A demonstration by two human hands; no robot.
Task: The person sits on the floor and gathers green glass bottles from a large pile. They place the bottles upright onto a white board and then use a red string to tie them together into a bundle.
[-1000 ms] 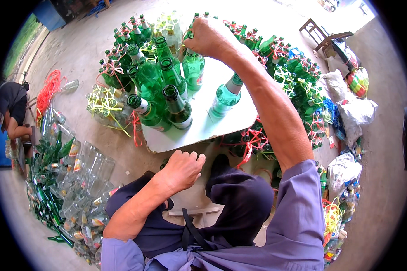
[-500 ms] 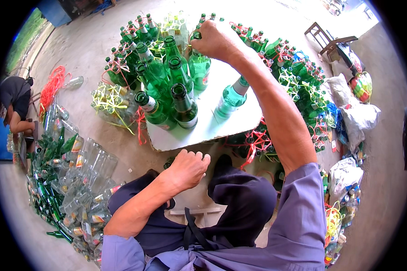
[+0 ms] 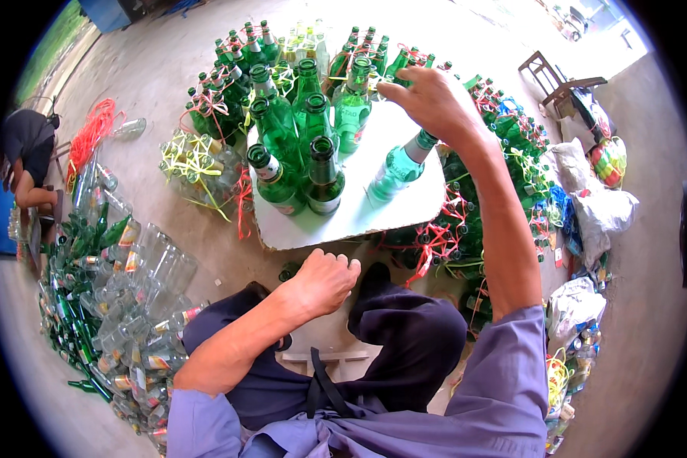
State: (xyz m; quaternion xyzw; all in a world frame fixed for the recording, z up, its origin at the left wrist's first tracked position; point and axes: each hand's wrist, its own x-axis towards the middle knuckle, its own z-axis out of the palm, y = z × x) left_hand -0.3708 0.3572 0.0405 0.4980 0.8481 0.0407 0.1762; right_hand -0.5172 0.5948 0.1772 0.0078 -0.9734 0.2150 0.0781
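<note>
A white board tabletop (image 3: 389, 217) stands in front of me with a cluster of green glass bottles (image 3: 324, 179) upright on its left half. One pale-green bottle (image 3: 397, 169) stands apart on the right, leaning in the picture. My right hand (image 3: 435, 107) is raised above the board's far right, just right of a labelled green bottle (image 3: 352, 111) and apart from it. Its thumb and forefinger are stretched out, with nothing seen between them. Over my lap, short of the board's near edge, my left hand (image 3: 324, 282) is curled closed; its palm is hidden.
Bundles of green bottles (image 3: 504, 160) tied with red and yellow strips surround the board. Loose bottles (image 3: 141, 305) heap on the left, below red strips (image 3: 91, 141). A bent-over person (image 3: 29, 156) is at far left. White sacks (image 3: 603, 206) and a wooden chair (image 3: 553, 80) are right.
My right hand has let go of the labelled bottle's neck and moved right, its fingers opening. The left hand stays nearly where it was. The view has shifted slightly.
</note>
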